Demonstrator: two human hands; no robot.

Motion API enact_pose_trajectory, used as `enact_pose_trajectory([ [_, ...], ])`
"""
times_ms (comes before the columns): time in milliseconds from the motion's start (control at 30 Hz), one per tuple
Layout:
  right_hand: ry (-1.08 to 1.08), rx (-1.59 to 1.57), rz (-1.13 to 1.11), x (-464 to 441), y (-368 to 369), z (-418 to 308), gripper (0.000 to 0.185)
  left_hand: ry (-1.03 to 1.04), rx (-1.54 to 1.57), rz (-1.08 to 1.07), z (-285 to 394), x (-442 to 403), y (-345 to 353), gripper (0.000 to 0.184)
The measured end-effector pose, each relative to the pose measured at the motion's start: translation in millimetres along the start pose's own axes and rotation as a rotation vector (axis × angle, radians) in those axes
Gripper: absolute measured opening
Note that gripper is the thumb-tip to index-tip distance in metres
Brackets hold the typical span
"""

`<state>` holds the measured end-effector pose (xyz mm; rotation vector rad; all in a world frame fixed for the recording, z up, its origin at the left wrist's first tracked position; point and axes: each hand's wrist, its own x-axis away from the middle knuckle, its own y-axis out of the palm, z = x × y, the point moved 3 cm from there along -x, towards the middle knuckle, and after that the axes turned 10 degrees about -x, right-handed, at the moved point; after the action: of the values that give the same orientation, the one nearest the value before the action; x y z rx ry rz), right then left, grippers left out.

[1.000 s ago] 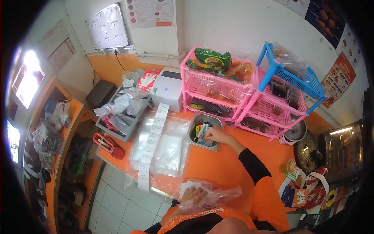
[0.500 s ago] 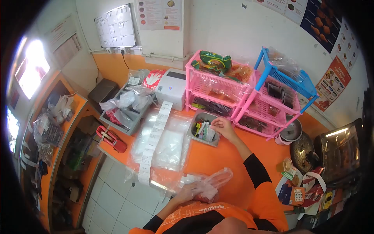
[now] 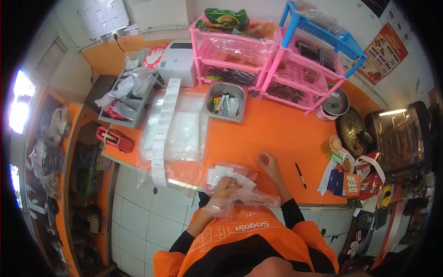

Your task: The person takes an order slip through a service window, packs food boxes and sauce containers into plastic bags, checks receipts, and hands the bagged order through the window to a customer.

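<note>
drawn back from the metal tray [image 3: 223, 118] since the earlier frame, the right hand [image 3: 267, 165] is being held right and far of the clear bag [image 3: 253, 197], curled; whether anything is being gripped cannot be told. stretching left to right at the near table [image 3: 295, 138] edge, the bag is being clasped by the nearer left hand [image 3: 226, 188].
</note>
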<state>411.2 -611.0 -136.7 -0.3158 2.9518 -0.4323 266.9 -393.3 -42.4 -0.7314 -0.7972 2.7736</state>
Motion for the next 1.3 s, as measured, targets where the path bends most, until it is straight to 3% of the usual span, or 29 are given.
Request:
enact_pose_trajectory([
  [100, 0.186, -0.023, -0.053, 28.5, 4.6, 4.5, 0.024, -0.166, 0.193, 0.033, -17.4, 6.4, 13.6, 0.026],
  [167, -0.006, 0.233, -0.024, 35.3, 7.4, 9.2, 0.021, -0.117, 0.144, 0.006, -12.9, 8.1, 11.8, 0.03],
  [233, 0.053, 0.211, -0.012, 36.9, 7.2, 14.8, 0.02, -0.52, 0.548, 0.027, -12.5, 10.7, 13.6, 0.032],
  [367, 0.092, 0.305, -0.011, 36.6, 7.3, 24.2, 0.016, -0.525, 0.506, -0.075, -17.6, 17.2, 12.3, 0.033],
  [433, 0.123, 0.135, 0.008, 35.6, 7.5, 9.7, 0.015, 0.037, -0.089, -0.175, -4.6, 9.1, 2.7, 0.032],
  [467, 0.153, -0.031, 0.025, 34.4, 6.1, -0.8, 0.014, 0.037, -0.092, -0.172, 1.7, 7.4, 2.4, 0.032],
  [500, 0.15, -0.031, 0.02, 32.6, 5.1, -27.4, 0.014, 0.058, -0.352, -0.15, 13.2, 3.7, 2.8, 0.032],
  [533, 0.114, -0.086, -0.12, 33.0, 8.6, -66.6, 0.014, 0.075, -0.611, -0.128, 20.9, 2.3, 4.9, 0.032],
  [567, 0.078, -0.142, -0.257, 35.6, 12.9, -97.0, 0.015, 0.072, -0.612, -0.127, 22.8, 3.3, 7.5, 0.032],
  [600, 0.077, -0.143, -0.258, 38.5, 14.3, -113.6, 0.015, 0.079, -0.711, -0.093, 24.7, 4.4, 8.8, 0.031],
  [667, -0.154, 0.136, -0.519, 47.3, 23.8, -138.8, 0.017, 0.088, -0.808, -0.062, 25.9, 4.9, 13.0, 0.031],
  [700, -0.153, 0.133, -0.517, 48.2, 24.1, -142.0, 0.017, 0.08, -0.789, -0.03, 23.5, 4.2, 15.4, 0.03],
  [767, -0.319, 0.299, -0.72, 53.6, 30.2, -147.2, 0.018, 0.07, -0.769, -0.002, 25.3, 4.3, 18.0, 0.029],
  [833, -0.383, 0.24, -0.673, 52.9, 29.4, -135.7, 0.018, -0.23, -0.531, -0.129, 24.1, 4.4, 17.9, 0.025],
  [900, -0.448, 0.183, -0.621, 49.7, 26.0, -126.3, 0.018, -0.197, -0.474, -0.125, 32.6, -4.2, 6.3, 0.022],
  [967, -0.359, 0.092, -0.702, 49.3, 26.9, -117.3, 0.02, -0.165, -0.415, -0.127, 20.4, -7.4, 6.3, 0.02],
  [1000, -0.328, 0.061, -0.725, 49.8, 28.3, -112.8, 0.021, -0.298, -0.309, -0.07, -7.9, -3.6, 14.9, 0.02],
  [1067, -0.072, -0.106, -0.572, 48.9, 35.9, -102.6, 0.022, -0.556, -0.266, -0.213, -21.8, -14.1, 5.0, 0.024],
  [1100, -0.07, -0.106, -0.566, 51.5, 38.9, -107.9, 0.022, -0.551, -0.266, -0.219, -28.6, -8.7, 6.3, 0.024],
  [1167, -0.505, 0.285, -0.233, 61.9, 37.4, -135.1, 0.028, -0.84, 0.496, 0.032, -51.3, 9.7, 13.9, 0.03],
  [1200, -0.503, 0.285, -0.228, 70.8, 42.2, -137.5, 0.028, -0.838, 0.494, 0.027, -51.8, 8.6, 10.5, 0.03],
  [1267, -0.479, 0.344, -0.231, 90.7, 54.0, -138.4, 0.028, -1.181, 0.798, -0.069, -51.1, 12.5, 10.0, 0.035],
  [1300, -0.475, 0.343, -0.227, 93.9, 60.6, -138.3, 0.028, -1.182, 0.796, -0.074, -47.2, 10.5, 5.5, 0.035],
])
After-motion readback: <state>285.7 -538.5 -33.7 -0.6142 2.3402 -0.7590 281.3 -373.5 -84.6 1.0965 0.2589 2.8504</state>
